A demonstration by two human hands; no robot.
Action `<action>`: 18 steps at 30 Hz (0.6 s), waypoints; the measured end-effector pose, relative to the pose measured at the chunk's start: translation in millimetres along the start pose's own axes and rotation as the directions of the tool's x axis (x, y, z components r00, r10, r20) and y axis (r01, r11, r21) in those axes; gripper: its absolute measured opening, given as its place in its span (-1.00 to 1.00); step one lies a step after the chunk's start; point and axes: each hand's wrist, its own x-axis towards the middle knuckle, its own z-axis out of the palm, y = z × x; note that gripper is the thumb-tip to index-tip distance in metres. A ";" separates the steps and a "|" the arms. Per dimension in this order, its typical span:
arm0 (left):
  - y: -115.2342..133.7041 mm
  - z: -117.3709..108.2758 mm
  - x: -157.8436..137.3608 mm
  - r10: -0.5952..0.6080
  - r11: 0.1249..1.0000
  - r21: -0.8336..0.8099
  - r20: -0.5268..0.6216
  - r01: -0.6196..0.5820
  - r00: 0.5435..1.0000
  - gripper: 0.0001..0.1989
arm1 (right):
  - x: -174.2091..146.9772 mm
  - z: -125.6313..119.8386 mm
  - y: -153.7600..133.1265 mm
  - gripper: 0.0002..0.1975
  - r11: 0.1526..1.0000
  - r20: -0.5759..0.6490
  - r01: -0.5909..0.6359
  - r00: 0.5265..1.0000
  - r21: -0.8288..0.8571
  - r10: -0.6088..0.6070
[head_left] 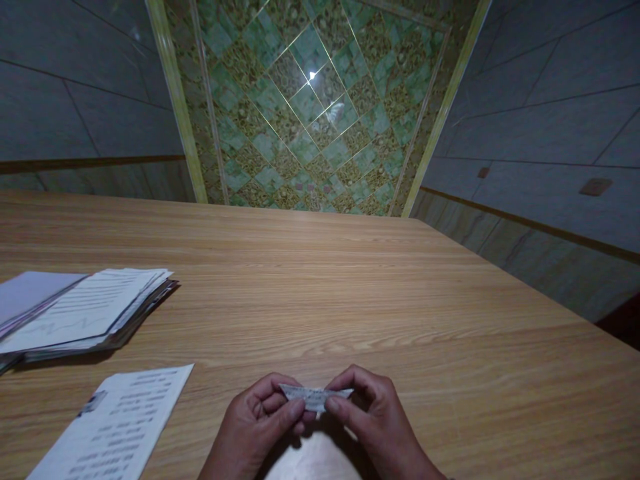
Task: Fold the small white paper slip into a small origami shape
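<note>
A small folded piece of paper (pixel 315 399), greyish with faint print, is held just above the table near its front edge. It is wide along the top, with a pointed corner at each end. My left hand (pixel 263 423) pinches its left part, thumb on the near face and fingers behind. On the right part, my right hand (pixel 373 417) grips it the same way, thumb in front and index finger along the top edge. The backs of the fingers partly hide behind the paper. Below the hands lies a bright pale patch whose nature I cannot make out.
The wood-grain table (pixel 350 287) stretches away to a green patterned tile wall (pixel 310 133). At left lies a stack of papers (pixel 95 307) with a purple sheet (pixel 35 297) beside it. Nearer is a printed sheet (pixel 120 427). The table's right edge slants toward a panelled wall (pixel 545 127).
</note>
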 end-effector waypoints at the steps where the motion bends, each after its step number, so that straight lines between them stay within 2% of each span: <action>1: 2.9 0.7 -0.4 0.002 1.000 0.015 -0.003 -0.002 1.000 -0.54 | 0.7 -0.5 0.0 -0.75 1.000 0.006 -0.016 1.000 0.018 0.016; 5: 9.1 1.5 -1.0 0.008 0.999 0.039 -0.011 -0.007 1.000 -0.55 | 0.8 -3.8 0.9 -0.74 0.999 0.005 -0.029 1.000 0.036 0.029; 11: 1.6 -1.2 2.8 -0.010 0.999 -0.046 0.019 0.011 1.000 -0.57 | -0.5 -6.5 1.4 -0.76 0.998 -0.024 -0.016 1.000 0.059 0.018; 18: 3.2 -1.9 0.9 0.014 0.999 0.030 -0.006 -0.014 1.000 -0.56 | 1.6 -5.6 5.7 -0.81 0.998 0.007 -0.036 0.999 0.041 0.036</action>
